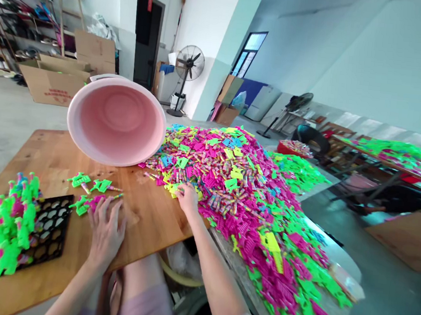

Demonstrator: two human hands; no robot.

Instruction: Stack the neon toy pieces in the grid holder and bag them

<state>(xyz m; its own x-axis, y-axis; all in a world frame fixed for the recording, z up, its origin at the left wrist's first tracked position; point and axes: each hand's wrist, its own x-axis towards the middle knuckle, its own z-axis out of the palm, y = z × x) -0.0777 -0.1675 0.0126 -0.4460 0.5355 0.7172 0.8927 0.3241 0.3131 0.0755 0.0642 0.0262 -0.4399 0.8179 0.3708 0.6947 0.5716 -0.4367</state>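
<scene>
Just now, our left hand (pixel 105 236) lies on the wooden surface (pixel 152 211), its fingers (pixel 102 211) spread beside green plastic pieces (pixel 87 187), while our right hand (pixel 188 200) presses its fingers (pixel 181 190) together against a heap of pink plastic pieces (pixel 229 189).

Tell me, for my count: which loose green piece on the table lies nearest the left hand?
The lowest one, by the left hand; two others lie farther.

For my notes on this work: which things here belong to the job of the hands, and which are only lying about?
Belonging to the work:
left hand, right hand, pink and green plastic heap, black lattice tray, pink tub

Just lying about:
standing fan, cardboard boxes, shoe shelf
</scene>
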